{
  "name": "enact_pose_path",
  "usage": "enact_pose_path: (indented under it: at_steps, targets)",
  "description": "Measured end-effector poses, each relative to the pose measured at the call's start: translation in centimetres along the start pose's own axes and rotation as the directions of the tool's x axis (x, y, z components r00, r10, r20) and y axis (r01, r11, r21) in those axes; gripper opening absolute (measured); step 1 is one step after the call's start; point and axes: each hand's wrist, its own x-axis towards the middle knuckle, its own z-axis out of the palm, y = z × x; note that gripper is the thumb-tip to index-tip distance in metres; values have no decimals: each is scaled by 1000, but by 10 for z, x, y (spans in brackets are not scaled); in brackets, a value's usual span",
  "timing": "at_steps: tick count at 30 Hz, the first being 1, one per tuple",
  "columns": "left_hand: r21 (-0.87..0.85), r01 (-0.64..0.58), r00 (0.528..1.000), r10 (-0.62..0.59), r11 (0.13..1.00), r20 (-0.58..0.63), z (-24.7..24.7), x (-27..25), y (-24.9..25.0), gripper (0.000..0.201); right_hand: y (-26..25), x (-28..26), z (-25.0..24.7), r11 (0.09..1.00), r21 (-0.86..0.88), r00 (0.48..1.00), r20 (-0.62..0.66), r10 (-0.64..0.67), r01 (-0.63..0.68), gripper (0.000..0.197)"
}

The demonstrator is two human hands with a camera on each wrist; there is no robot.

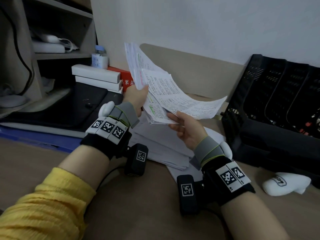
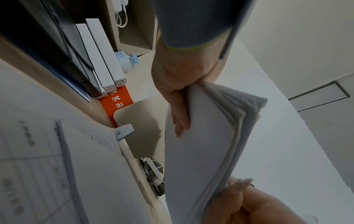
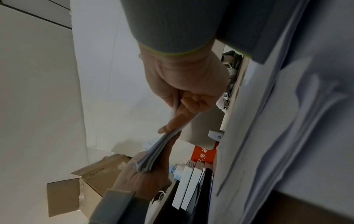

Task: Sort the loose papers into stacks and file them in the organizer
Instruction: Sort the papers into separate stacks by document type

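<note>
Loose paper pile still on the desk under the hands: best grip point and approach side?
Judging by the head view, take the pile on the desk at its near-right corner, where sheets are fanned and overhang each other, so fingers can slide under. Come from the near side with the right hand: the organizer crowds the far right, and the left hand already grips the lifted sheaf. Pinch thumb on top.

A fanned sheaf of printed papers [image 1: 164,94] was held above the desk [image 1: 138,205]; loose sheets [image 1: 161,146] lay beneath; the black organizer [image 1: 270,108] stood at the right edge.
</note>
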Motion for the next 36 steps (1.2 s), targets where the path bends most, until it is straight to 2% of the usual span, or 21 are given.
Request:
enact_pose_path:
  at_steps: [4, 12, 16, 19, 21, 25, 28, 31, 33, 36]
  targets:
    - [17, -12, 1000, 11, 1000, 20, 5, -1, -2, 36, 1, -1, 2, 999, -21, 999, 32, 35, -34, 9]
    - [57, -14, 1000, 14, 998, -7, 3, 1, -4, 35, -1, -5, 1, 992, -75, 988, 107, 108, -100, 25]
    - [52, -31, 999, 33, 998, -37, -2, 0, -3, 37, -2, 1, -15, 987, 94, 991, 36, 130, -133, 40]
    - [-7, -12, 999, 12, 1000, -32, -7, 0, 1, 39, 4, 11, -38, 934, 340, 992, -13, 122, -110, 38]
    - [-9, -2, 1000, 2, 1000, -14, -10, 3, 3, 38, 6, 19, -49, 896, 432, 991, -32, 133, -106, 31]
    - [12, 4, 999, -5, 1000, 53, -14, 4, 5, 37, 9, 26, -50, 945, 309, 987, -83, 136, -104, 14]
    - [29, -9, 998, 8, 1000, 67, -13, 3, 5, 35, 7, 24, -45, 964, 267, 987, -152, 60, -18, 23]
    - [7, -5, 998, 5, 1000, 57, -12, 1, 5, 34, 4, 21, -42, 944, 314, 973, -229, -27, 100, 19]
    - [-11, 7, 999, -7, 1000, 49, -12, 3, 4, 34, 2, 16, -37, 950, 292, 979, -197, -58, 114, 16]
    - [-6, 1, 1000, -1, 1000, 27, -10, 1, 2, 33, 1, 8, -24, 987, 140, 994, -88, -65, 77, 16]
